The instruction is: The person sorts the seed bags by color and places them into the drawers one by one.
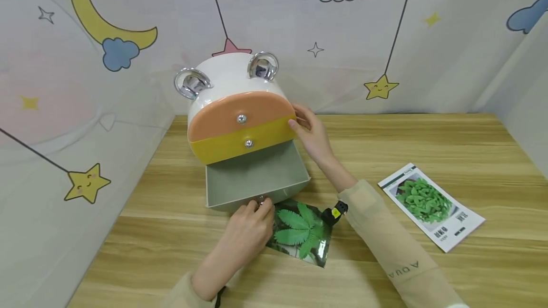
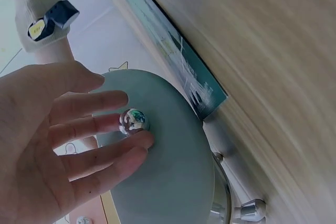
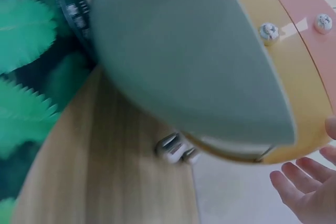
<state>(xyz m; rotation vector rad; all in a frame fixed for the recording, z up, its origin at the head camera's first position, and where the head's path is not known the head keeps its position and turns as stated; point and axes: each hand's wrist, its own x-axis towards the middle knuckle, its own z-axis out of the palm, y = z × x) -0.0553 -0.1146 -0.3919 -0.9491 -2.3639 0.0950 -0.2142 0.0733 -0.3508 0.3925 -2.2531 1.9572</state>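
Observation:
A white rounded drawer box (image 1: pixel 229 72) with silver ears stands tilted back on the table. Its bottom grey-green drawer (image 1: pixel 257 172) is pulled out, and its visible inside is bare. The fingers of my left hand (image 1: pixel 248 229) hold that drawer's round knob (image 2: pixel 132 121), with the thumb apart from it. My right hand (image 1: pixel 314 134) rests against the box's right side, thumb on the edge of the yellow drawer front (image 1: pixel 222 149). The orange drawer front (image 1: pixel 233 115) above is closed. A packet with a green leaf picture (image 1: pixel 301 232) lies partly under the pulled-out drawer.
A white seed packet with a leafy green picture (image 1: pixel 432 208) lies on the wooden table (image 1: pixel 492 156) at the right. A black strap with a yellow-marked device (image 1: pixel 335 213) is on my right wrist. Printed cloth (image 1: pixel 342 61) hangs behind the table.

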